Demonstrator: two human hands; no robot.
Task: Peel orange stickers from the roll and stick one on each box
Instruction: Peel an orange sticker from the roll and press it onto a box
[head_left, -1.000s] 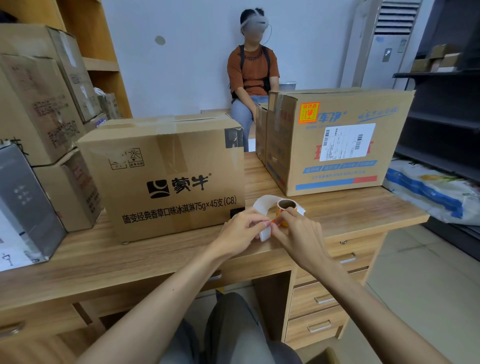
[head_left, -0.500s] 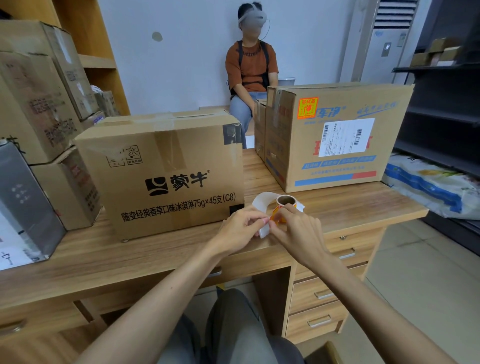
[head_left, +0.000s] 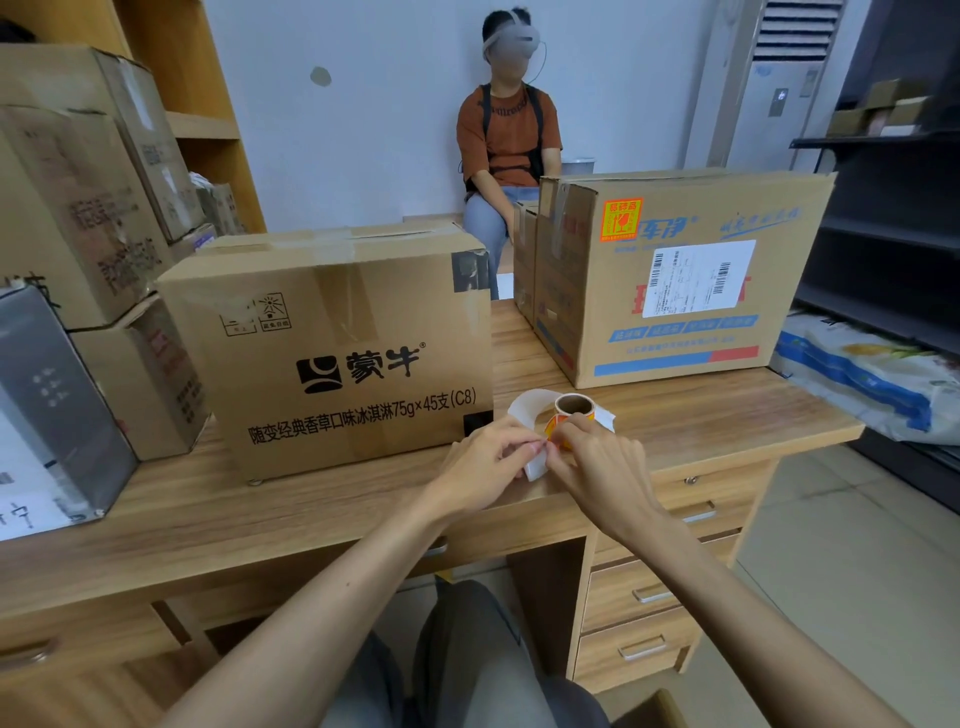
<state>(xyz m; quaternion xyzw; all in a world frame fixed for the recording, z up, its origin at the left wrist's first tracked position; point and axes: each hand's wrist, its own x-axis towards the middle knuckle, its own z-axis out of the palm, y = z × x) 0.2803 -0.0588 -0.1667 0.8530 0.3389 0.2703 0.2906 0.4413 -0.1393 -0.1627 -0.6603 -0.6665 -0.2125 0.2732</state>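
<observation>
- Sticker roll (head_left: 573, 407) stands centre frame on the counter (head_left: 311, 512), between left box (head_left: 337, 358) and right box (head_left: 675, 291).
- Left hand (head_left: 485, 460): grip pinches the roll's loose white backing strip (head_left: 536, 466).
- Right hand (head_left: 600, 470): grip pinches the same strip.

Two hands (head_left: 483, 462) (head_left: 602, 467), one sticker roll (head_left: 553, 422), two big boxes (head_left: 337, 353) (head_left: 675, 291) before them, one orange sticker (head_left: 622, 220) stuck on.

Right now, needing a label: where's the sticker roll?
Head view, centre: the sticker roll is near the front edge of the desk, right of the left box, behind the left hand and right hand.
</observation>
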